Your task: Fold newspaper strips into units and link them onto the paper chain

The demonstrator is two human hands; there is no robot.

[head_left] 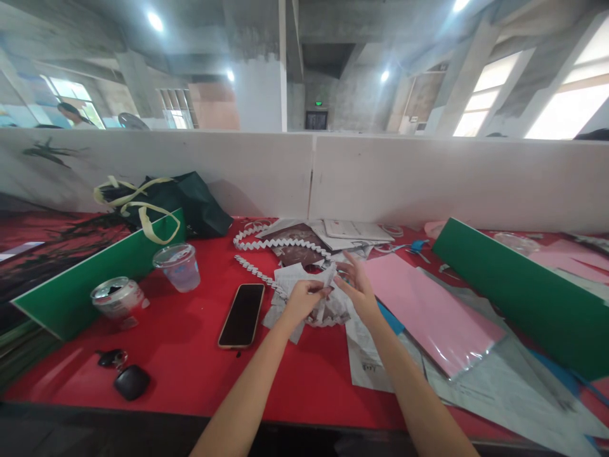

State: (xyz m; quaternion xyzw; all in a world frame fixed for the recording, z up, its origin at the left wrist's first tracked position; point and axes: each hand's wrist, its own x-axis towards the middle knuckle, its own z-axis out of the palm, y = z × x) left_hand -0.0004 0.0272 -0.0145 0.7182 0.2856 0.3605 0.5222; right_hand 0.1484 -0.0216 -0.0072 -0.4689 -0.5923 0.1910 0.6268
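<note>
My left hand (307, 299) is closed in a pinch on a small folded piece of newspaper (329, 277) above the middle of the desk. Just to its right, my right hand (358, 289) has its fingers apart, the thumb close to that paper; whether it touches is hard to make out. Beneath both hands lie several loose newspaper pieces (290, 274). A zigzag chain of folded paper (285, 243) curves behind them, and its other end comes down toward my left hand. Part of the pile is hidden by my hands.
Left on the red desk (190, 362) are a phone (242, 315), a plastic cup (178, 270), a can (118, 301) and keys (130, 381). Pink sheets (428, 311) on newspapers lie right. Green dividers (518, 298) flank the space; a dark bag (202, 203) stands back left.
</note>
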